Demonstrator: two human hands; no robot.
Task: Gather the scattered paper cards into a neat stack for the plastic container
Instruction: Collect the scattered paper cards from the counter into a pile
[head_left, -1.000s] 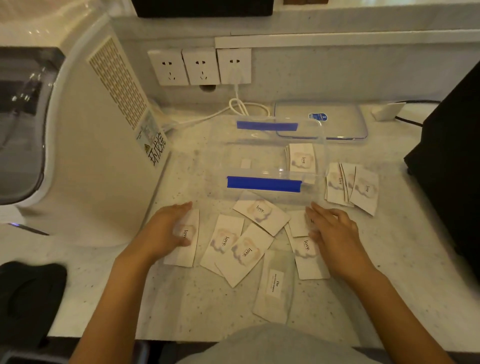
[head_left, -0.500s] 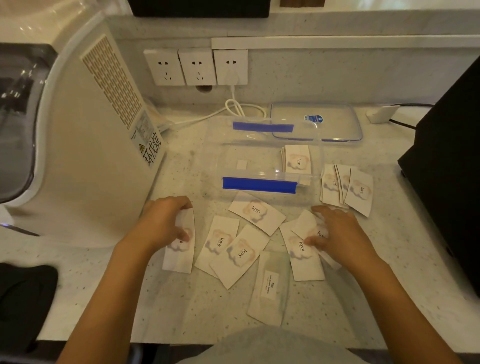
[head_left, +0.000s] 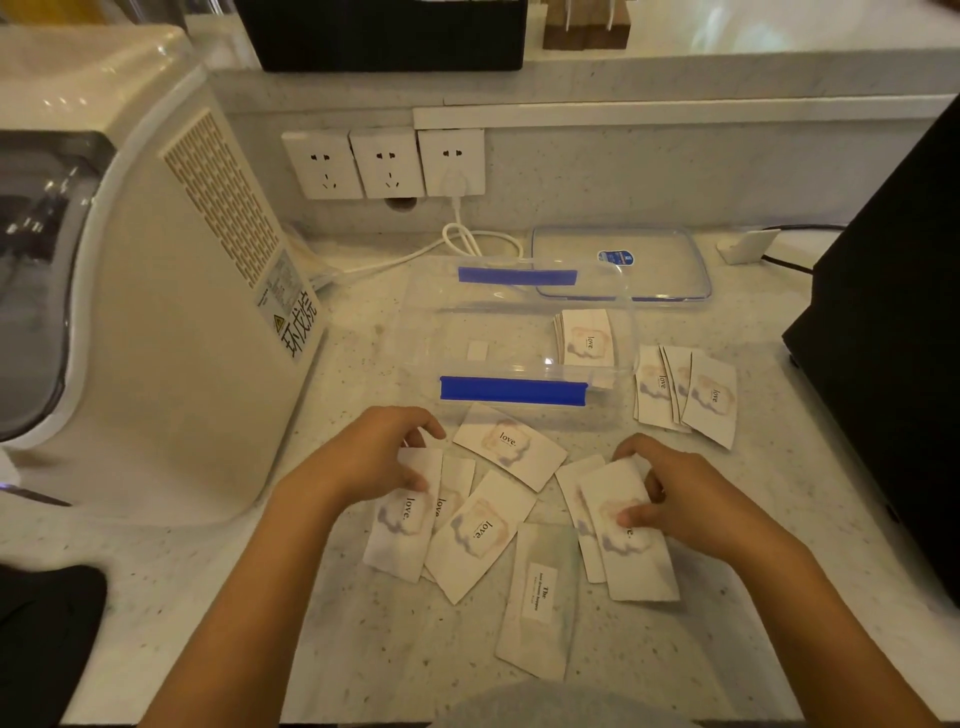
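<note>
Your left hand (head_left: 371, 457) has its grip pinched on the top edge of one card (head_left: 402, 519), thumb on its face and fingers curled behind, the lower end apparently resting on the tabletop (head_left: 291, 639). Your right hand (head_left: 680, 499) pinches two overlapped cards (head_left: 631, 545) the same way, thumb pressed near the print.

Between your two grips lie three loose cards, one just beyond your left fingers (head_left: 511, 447), one just inside your left card (head_left: 480, 535), and a longer sleeve (head_left: 540, 597) nearer your body. A fanned group (head_left: 685, 389) sits beyond your right grip, beside the plastic container (head_left: 431, 332), which already holds a small stack (head_left: 584, 338).

To do this step well, I'd slide each pinched card flat over its neighbour rather than lifting high, so edges catch and collect. Bring both grips toward the middle, merge the piles, then tap the long edge on the tabletop to square them. Keep the pinch light; thin paper likely bends if squeezed. Turn the prints one way as you go.
</note>
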